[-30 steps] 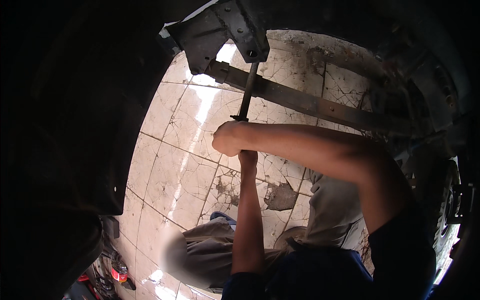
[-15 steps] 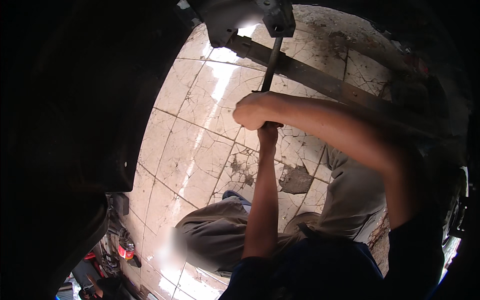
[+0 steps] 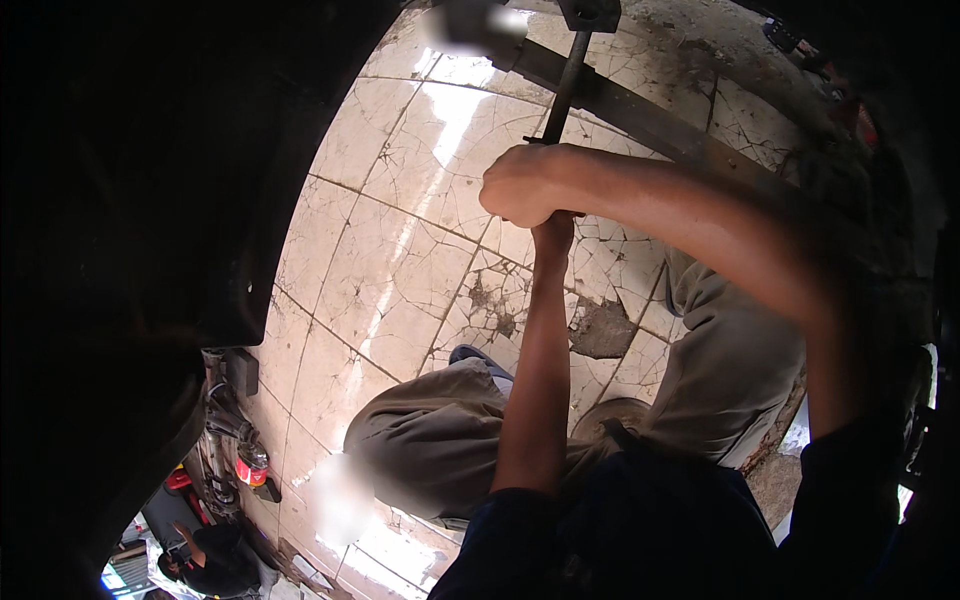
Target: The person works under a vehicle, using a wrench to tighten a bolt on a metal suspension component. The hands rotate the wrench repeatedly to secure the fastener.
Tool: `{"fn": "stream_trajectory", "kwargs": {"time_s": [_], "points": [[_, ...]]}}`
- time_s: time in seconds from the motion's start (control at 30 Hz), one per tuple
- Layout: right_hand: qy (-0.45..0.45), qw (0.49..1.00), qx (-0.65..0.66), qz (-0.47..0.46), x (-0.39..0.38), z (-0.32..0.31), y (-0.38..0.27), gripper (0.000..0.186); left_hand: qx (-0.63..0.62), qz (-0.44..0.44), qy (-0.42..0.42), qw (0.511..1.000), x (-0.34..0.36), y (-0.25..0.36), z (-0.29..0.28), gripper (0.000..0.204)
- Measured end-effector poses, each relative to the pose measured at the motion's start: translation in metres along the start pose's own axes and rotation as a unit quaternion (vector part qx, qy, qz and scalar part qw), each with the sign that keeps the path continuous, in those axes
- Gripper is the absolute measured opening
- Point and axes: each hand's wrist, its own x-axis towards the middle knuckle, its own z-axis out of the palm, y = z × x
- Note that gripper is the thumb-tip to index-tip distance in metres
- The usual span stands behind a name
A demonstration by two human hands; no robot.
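Observation:
A dark wrench handle (image 3: 565, 95) runs up from my fists to a metal fitting (image 3: 590, 12) at the top edge. My right hand (image 3: 522, 185) is clenched round the handle's lower end, with the arm reaching in from the right. My left hand (image 3: 553, 232) sits right beneath it, pressed against the right fist and seemingly gripping the handle's end; its fingers are mostly hidden. Behind the handle a long flat metal bar (image 3: 690, 135) slants from the top down to the right.
Cracked pale floor tiles (image 3: 400, 240) lie below. A big dark curved body (image 3: 150, 250) fills the left side. My bent legs in khaki trousers (image 3: 430, 440) are under the arms. Red and black gear (image 3: 240, 460) lies at the lower left.
Both fists and the handle have shifted right and up in the picture, and the fitting now sits at the top edge. The two-handed grip stays the same.

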Motion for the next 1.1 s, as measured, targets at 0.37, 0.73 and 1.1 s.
{"fn": "stream_trajectory", "kwargs": {"time_s": [0.37,0.73,1.1], "points": [[-0.023,1.000,-0.011,-0.003,0.004,0.000,0.006,0.016,-0.082,0.025,0.003,0.996,-0.003,-0.010,-0.002,0.019],[0.001,0.999,0.054,-0.005,-0.002,-0.013,0.005,0.020,-0.178,0.019,0.021,0.984,0.005,-0.018,0.003,0.010],[0.003,0.998,0.068,0.000,-0.003,-0.017,-0.003,0.017,-0.099,-0.009,-0.036,0.994,0.002,-0.014,-0.010,0.035]]}}
